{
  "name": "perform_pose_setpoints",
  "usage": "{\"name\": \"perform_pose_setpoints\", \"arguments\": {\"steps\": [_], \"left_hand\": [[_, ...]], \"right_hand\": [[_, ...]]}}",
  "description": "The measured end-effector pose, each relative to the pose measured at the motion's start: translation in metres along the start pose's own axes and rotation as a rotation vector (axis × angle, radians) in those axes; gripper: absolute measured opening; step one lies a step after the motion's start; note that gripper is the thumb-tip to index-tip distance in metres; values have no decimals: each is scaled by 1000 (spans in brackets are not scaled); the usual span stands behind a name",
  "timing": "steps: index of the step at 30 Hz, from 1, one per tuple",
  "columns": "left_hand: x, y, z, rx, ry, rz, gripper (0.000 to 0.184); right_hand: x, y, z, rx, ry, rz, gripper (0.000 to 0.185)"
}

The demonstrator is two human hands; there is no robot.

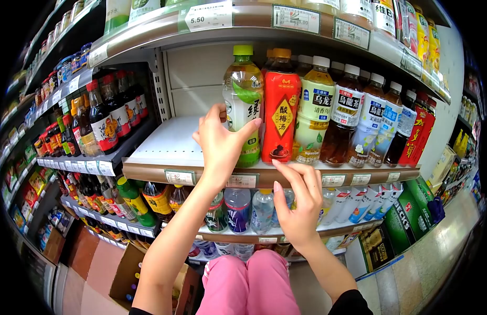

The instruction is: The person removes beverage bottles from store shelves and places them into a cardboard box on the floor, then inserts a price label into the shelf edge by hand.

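On the middle shelf, my left hand (pixel 225 139) is wrapped round a bottle with a green cap and a white and green label (pixel 243 100), thumb on its right side and fingers on its left. To its right stands a red bottle with an orange cap (pixel 281 105). My right hand (pixel 299 202) is in front of the shelf edge, below the red bottle, its fingers apart and holding nothing. Next to the red bottle stands an oolong tea bottle with a white cap (pixel 314 100).
Several more bottles with dark and white labels (pixel 346 105) stand to the right. Price tags line the shelf edge (pixel 201 177). Sauce bottles (pixel 104 121) fill the left shelves. Below are drink bottles (pixel 237 210), a cardboard box (pixel 120 273) and green cartons (pixel 411 210).
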State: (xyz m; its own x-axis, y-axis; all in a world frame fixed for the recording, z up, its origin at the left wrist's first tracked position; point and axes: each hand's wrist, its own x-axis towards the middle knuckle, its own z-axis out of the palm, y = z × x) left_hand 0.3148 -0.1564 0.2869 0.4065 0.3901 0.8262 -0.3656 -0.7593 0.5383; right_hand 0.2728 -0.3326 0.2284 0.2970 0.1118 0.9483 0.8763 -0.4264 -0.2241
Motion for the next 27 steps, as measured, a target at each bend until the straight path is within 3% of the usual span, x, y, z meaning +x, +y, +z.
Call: {"name": "perform_pose_setpoints", "arguments": {"steps": [8,14,18,27], "left_hand": [[-22,11,-16,-2,43,17,60],[-42,14,-25,134,92,199,63],[-49,12,-27,113,125,277,63],[-40,13,-47,32,287,342,63]], "right_hand": [[66,-29,-1,67,99,-92,43],[122,-55,3,-62,167,-200,56],[115,-65,-3,-132,77,-120,25],[104,-99,-24,-2,13,-133,24]]}}
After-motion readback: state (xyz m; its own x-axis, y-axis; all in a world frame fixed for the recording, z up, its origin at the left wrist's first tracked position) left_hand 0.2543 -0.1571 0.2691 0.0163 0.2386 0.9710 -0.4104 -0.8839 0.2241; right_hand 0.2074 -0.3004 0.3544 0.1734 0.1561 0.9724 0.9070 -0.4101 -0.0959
